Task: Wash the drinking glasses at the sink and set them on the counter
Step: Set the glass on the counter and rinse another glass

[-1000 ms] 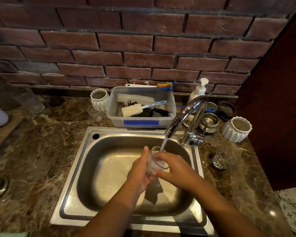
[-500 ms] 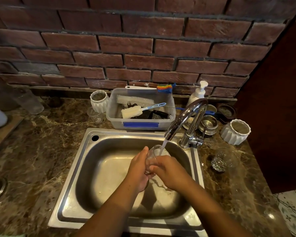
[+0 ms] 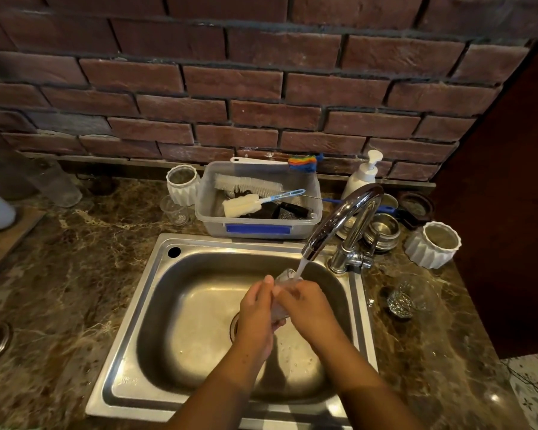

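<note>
Over the steel sink (image 3: 156, 305) both my hands hold a clear drinking glass (image 3: 284, 276), mostly hidden between them. My left hand (image 3: 257, 315) wraps its left side and my right hand (image 3: 308, 305) covers its right side. Water runs from the chrome faucet (image 3: 339, 218) into the glass's rim. A second clear glass (image 3: 409, 294) stands on the marble counter (image 3: 75, 274) right of the sink. A small clear glass (image 3: 176, 211) stands behind the sink's left corner.
A plastic tub (image 3: 258, 229) of brushes sits behind the sink. White ribbed cups (image 3: 182, 184) (image 3: 432, 245), a soap pump (image 3: 362, 175) and steel cups (image 3: 384, 231) stand near the faucet. A dark cabinet (image 3: 510, 212) borders the right side.
Both hands shifted slightly on the glass under the stream; my right hand now covers more of it. The view moved a little.
</note>
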The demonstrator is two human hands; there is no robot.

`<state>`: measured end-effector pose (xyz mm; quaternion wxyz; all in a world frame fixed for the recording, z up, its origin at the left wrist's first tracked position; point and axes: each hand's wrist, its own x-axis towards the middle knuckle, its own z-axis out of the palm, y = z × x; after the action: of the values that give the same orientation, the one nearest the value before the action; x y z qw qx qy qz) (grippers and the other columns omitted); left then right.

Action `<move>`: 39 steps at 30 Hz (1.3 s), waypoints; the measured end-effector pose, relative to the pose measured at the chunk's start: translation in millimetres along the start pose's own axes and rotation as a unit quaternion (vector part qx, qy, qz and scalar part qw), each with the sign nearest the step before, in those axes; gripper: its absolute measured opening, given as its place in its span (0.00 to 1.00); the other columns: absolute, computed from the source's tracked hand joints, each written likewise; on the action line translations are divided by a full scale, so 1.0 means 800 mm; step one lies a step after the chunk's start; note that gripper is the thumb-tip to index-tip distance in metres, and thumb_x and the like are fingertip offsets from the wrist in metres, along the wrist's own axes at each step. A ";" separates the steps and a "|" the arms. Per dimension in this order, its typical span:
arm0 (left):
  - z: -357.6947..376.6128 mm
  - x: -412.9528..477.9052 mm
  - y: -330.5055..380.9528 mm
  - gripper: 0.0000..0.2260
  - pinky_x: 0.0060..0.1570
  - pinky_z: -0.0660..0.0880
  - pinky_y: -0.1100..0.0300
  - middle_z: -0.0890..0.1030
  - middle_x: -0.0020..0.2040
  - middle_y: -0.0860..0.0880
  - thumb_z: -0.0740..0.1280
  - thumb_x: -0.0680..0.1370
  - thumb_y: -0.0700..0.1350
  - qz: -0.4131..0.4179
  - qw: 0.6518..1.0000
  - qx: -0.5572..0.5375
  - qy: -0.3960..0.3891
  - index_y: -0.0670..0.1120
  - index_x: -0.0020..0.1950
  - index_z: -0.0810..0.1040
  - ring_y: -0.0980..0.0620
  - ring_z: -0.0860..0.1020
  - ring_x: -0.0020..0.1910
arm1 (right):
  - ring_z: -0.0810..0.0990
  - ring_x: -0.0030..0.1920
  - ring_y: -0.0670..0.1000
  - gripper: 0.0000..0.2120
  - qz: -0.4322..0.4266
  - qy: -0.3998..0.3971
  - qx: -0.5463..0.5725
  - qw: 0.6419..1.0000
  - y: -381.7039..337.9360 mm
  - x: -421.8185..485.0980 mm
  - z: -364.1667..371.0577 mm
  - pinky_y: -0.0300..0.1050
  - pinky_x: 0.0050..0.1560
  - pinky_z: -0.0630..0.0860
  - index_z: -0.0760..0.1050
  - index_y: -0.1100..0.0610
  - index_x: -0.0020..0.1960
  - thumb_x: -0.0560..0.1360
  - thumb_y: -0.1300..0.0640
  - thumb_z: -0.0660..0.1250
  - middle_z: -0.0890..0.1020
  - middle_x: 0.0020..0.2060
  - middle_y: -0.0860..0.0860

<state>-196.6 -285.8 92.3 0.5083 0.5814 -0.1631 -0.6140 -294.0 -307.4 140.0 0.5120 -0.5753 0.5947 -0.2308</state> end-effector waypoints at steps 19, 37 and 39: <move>-0.011 -0.002 0.023 0.27 0.33 0.74 0.61 0.83 0.59 0.39 0.62 0.78 0.66 -0.147 0.961 -0.122 -0.199 0.47 0.64 0.83 0.47 0.81 0.44 | 0.85 0.48 0.49 0.06 -0.060 -0.020 0.230 0.971 0.026 0.017 -0.034 0.41 0.44 0.80 0.82 0.50 0.50 0.75 0.58 0.74 0.86 0.45 0.48; -0.015 -0.006 0.033 0.23 0.46 0.81 0.51 0.86 0.56 0.43 0.61 0.79 0.61 -0.032 0.997 -0.022 -0.069 0.47 0.62 0.82 0.44 0.86 0.53 | 0.84 0.54 0.46 0.10 -0.179 -0.161 -0.128 0.962 0.011 0.003 -0.042 0.53 0.59 0.79 0.84 0.52 0.59 0.80 0.57 0.67 0.87 0.53 0.48; -0.017 0.000 0.032 0.24 0.48 0.78 0.49 0.85 0.56 0.40 0.64 0.78 0.60 -0.142 0.979 -0.120 -0.083 0.43 0.63 0.82 0.42 0.85 0.53 | 0.81 0.53 0.47 0.10 -0.248 -0.137 -0.264 0.922 0.009 -0.003 -0.039 0.52 0.55 0.78 0.84 0.49 0.57 0.80 0.52 0.66 0.85 0.51 0.47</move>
<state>-173.2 -291.4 108.7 0.4668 0.4804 -0.0462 -0.7411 -324.8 -313.0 146.2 0.3447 -0.8446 0.3963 -0.1038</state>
